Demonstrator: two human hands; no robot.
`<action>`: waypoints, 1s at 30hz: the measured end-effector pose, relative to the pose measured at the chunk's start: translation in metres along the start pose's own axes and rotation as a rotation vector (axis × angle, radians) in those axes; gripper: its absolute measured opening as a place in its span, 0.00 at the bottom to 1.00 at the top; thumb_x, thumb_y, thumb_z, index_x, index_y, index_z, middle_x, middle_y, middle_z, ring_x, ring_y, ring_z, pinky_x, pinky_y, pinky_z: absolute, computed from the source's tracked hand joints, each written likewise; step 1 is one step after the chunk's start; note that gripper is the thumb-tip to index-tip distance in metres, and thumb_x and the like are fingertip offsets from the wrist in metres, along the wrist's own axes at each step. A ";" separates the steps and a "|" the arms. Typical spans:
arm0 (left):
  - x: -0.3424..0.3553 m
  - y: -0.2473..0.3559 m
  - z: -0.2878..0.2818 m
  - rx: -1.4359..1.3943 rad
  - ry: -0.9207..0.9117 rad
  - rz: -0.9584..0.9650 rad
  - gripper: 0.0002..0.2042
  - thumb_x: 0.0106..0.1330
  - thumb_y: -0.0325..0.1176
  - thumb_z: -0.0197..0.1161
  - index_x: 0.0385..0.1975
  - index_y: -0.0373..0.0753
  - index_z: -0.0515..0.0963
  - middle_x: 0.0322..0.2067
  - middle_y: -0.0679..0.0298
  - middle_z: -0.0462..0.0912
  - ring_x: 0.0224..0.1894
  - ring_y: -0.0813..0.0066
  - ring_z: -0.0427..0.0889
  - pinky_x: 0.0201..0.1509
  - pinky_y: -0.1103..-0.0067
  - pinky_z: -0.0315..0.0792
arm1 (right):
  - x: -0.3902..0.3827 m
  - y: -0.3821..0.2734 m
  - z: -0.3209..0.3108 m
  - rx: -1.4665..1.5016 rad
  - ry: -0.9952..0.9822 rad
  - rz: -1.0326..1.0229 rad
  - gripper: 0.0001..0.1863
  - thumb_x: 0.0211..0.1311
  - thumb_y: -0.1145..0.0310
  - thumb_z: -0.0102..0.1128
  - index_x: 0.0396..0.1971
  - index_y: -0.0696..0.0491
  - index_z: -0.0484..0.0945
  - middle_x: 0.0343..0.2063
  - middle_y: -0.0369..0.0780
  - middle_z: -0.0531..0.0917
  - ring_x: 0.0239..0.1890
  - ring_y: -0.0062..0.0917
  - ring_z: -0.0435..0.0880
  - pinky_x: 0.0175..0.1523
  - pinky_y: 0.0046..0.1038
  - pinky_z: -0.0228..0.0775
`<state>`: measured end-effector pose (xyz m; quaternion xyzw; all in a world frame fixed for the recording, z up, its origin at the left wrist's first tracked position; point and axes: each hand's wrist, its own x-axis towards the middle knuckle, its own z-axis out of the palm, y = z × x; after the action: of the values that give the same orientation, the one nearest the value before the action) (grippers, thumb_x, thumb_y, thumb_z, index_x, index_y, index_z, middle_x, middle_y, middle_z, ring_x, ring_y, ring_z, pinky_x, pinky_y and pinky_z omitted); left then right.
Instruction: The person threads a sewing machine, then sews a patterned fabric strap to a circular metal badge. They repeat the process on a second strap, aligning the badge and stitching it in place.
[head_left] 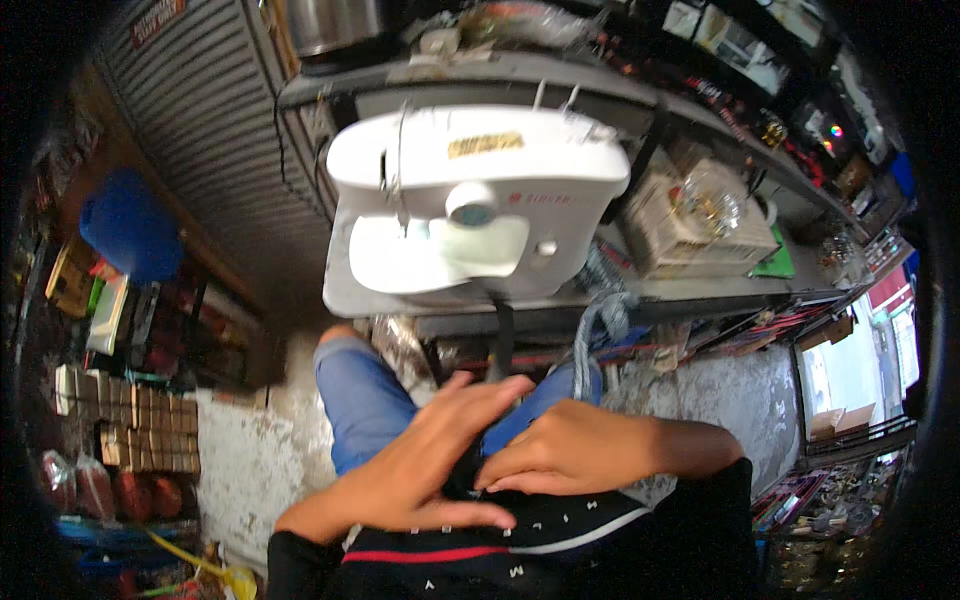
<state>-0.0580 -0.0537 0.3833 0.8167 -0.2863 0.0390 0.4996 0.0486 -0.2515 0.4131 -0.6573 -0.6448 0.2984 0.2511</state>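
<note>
Black striped shirt (pixel 590 560) lay nearest. Left hand (pixel 425 455) spread; right hand (pixel 555 450) curled, anything pinched unclear. Black strap (pixel 503 335) hung past surface's (pixel 690 288) front edge by sewing machine (pixel 560 215); hard tug risked snagging it.

Lettering (pixel 542 198) on sewing machine (pixel 480 180), sign (pixel 157 21), shirt (pixel 590 555)

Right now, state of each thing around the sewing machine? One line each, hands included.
Sewing machine: upright on the table.
Black strap: hanging down at the machine's front.
Patterned cloth: bunched at the table edge, a strip hanging.
Cardboard box: on the table, clear bag on top.
Left hand: open, fingers extended.
Right hand: fingers curled, grip unclear.
</note>
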 end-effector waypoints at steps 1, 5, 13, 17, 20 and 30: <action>0.001 -0.002 0.000 -0.082 -0.108 -0.074 0.45 0.54 0.41 0.73 0.68 0.35 0.52 0.63 0.49 0.64 0.64 0.57 0.66 0.69 0.57 0.54 | 0.002 -0.003 0.000 0.076 -0.015 -0.002 0.09 0.63 0.67 0.58 0.40 0.52 0.81 0.35 0.42 0.84 0.37 0.34 0.84 0.41 0.31 0.76; -0.004 -0.011 -0.016 -0.720 -0.049 -0.565 0.37 0.53 0.20 0.71 0.64 0.32 0.60 0.44 0.56 0.81 0.44 0.73 0.82 0.53 0.78 0.73 | 0.012 0.014 -0.030 0.505 0.256 0.222 0.10 0.61 0.69 0.62 0.39 0.57 0.80 0.25 0.37 0.83 0.21 0.14 0.78 0.25 0.18 0.68; -0.001 -0.035 -0.058 -0.859 -0.173 -0.476 0.20 0.74 0.44 0.47 0.50 0.30 0.73 0.33 0.53 0.84 0.22 0.74 0.83 0.30 0.84 0.78 | 0.043 0.021 -0.036 0.664 0.247 0.200 0.11 0.59 0.75 0.61 0.42 0.60 0.76 0.23 0.33 0.80 0.21 0.10 0.76 0.27 0.13 0.67; 0.001 -0.042 -0.063 -0.880 -0.208 -0.472 0.16 0.72 0.37 0.51 0.48 0.29 0.74 0.34 0.52 0.84 0.26 0.73 0.84 0.31 0.83 0.78 | 0.044 0.031 -0.039 0.681 0.281 0.299 0.10 0.60 0.74 0.61 0.40 0.61 0.76 0.24 0.34 0.80 0.22 0.12 0.77 0.27 0.14 0.68; 0.000 -0.038 -0.073 -0.964 -0.122 -0.403 0.15 0.72 0.33 0.51 0.49 0.28 0.73 0.35 0.50 0.84 0.29 0.71 0.85 0.32 0.82 0.78 | 0.041 0.042 -0.037 0.716 0.279 0.230 0.08 0.64 0.68 0.60 0.37 0.58 0.79 0.24 0.32 0.81 0.22 0.09 0.77 0.23 0.12 0.64; 0.030 0.002 -0.126 -0.759 0.371 0.072 0.32 0.59 0.23 0.59 0.65 0.29 0.57 0.59 0.47 0.70 0.59 0.59 0.74 0.57 0.72 0.75 | 0.077 0.031 -0.025 0.681 0.653 -0.264 0.17 0.64 0.58 0.60 0.37 0.60 0.79 0.42 0.42 0.80 0.40 0.22 0.80 0.47 0.23 0.73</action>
<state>-0.0064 0.0383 0.4579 0.5435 -0.2139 0.0947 0.8062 0.0873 -0.1742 0.4029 -0.5099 -0.4759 0.2362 0.6766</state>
